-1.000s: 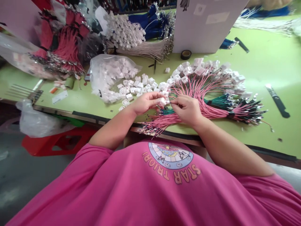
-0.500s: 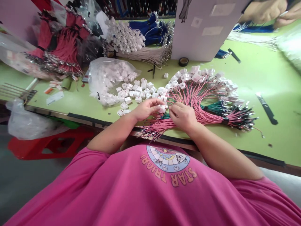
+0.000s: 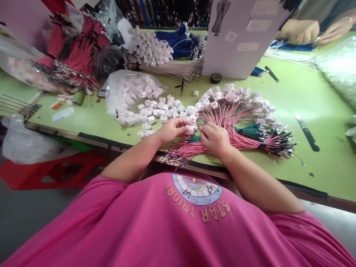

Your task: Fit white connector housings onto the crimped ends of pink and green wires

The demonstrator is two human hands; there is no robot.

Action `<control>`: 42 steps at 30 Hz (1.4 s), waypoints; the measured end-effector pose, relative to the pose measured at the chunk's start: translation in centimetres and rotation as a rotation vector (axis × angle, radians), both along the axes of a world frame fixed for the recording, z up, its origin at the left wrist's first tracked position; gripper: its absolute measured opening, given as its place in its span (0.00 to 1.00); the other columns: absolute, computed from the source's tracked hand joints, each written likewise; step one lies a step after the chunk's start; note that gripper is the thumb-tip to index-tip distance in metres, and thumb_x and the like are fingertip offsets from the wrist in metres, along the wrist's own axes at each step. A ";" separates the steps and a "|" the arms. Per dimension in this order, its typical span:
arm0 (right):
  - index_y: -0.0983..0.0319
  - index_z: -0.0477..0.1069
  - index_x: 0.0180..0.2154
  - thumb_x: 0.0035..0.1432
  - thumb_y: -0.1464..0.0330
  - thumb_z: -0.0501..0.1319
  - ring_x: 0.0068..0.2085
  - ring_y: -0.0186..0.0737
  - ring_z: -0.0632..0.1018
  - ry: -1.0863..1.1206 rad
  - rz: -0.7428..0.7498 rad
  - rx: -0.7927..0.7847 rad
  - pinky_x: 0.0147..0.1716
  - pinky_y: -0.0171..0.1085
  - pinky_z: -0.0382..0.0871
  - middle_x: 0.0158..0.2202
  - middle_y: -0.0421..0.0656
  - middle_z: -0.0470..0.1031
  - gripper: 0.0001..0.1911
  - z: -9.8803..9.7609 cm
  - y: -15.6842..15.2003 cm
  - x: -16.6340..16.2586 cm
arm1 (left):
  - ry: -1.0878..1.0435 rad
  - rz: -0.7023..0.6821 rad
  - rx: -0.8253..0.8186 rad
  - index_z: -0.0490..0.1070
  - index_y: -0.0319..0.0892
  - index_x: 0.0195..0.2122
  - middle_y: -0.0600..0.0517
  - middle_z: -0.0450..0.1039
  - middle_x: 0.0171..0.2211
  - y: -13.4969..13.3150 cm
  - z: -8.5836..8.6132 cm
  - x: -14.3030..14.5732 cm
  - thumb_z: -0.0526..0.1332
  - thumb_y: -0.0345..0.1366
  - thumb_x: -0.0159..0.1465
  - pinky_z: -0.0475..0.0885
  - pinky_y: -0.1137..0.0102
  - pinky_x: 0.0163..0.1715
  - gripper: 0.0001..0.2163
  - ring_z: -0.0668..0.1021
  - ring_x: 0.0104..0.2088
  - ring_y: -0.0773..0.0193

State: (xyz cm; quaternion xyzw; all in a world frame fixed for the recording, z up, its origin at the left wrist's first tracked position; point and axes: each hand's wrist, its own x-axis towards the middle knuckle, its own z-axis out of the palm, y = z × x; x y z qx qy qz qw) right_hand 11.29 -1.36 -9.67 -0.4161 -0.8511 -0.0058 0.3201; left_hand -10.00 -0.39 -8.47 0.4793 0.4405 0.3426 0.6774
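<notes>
Between the thumb and fingers of my left hand (image 3: 174, 129) is a small white plastic connector housing (image 3: 189, 129). Just to its right, my right hand (image 3: 214, 138) is closed in a pinch close to the housing; what its fingertips hold is too small to make out, possibly a wire end. Beneath and beside both hands lie bundled pink wires (image 3: 241, 138) with metal-tipped ends, along with a bundle of green wires (image 3: 250, 130). Behind my hands, loose white housings (image 3: 164, 108) are scattered, and more sit on the far ends of the pink wires.
A clear plastic bag (image 3: 125, 89) of housings lies at the left. A roll of black tape (image 3: 216, 78) stands by a pale partition (image 3: 233, 40). On the right lies a knife-like blade (image 3: 307, 133). Another person's hands (image 3: 303, 31) work beyond the partition.
The view has shifted slightly, so the table appears a little lower and further left. My hands keep nearly the same pose, with the housing still in the left one.
</notes>
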 end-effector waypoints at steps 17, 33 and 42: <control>0.63 0.75 0.33 0.67 0.71 0.51 0.31 0.36 0.74 -0.067 0.027 -0.106 0.29 0.34 0.60 0.31 0.46 0.77 0.15 -0.5 -0.1 -0.4 | -0.016 0.044 -0.045 0.75 0.33 0.38 0.52 0.77 0.25 0.0 0.3 1.3 0.78 0.51 0.39 0.75 0.68 0.31 0.32 0.79 0.24 0.66; 0.61 0.75 0.30 0.58 0.67 0.62 0.30 0.36 0.72 -0.397 0.520 -0.385 0.29 0.36 0.60 0.30 0.42 0.77 0.06 3.1 -1.9 0.9 | 0.169 0.052 0.119 0.74 0.35 0.44 0.52 0.78 0.29 0.4 -0.4 -0.2 0.76 0.43 0.48 0.74 0.73 0.33 0.26 0.78 0.27 0.70; 0.62 0.71 0.26 0.53 0.73 0.58 0.30 0.31 0.66 -0.305 0.513 -0.542 0.31 0.35 0.55 0.29 0.39 0.73 0.06 3.8 -1.6 0.6 | 0.133 0.073 0.065 0.74 0.36 0.41 0.54 0.78 0.28 0.3 0.4 0.1 0.76 0.40 0.47 0.74 0.74 0.32 0.23 0.78 0.26 0.71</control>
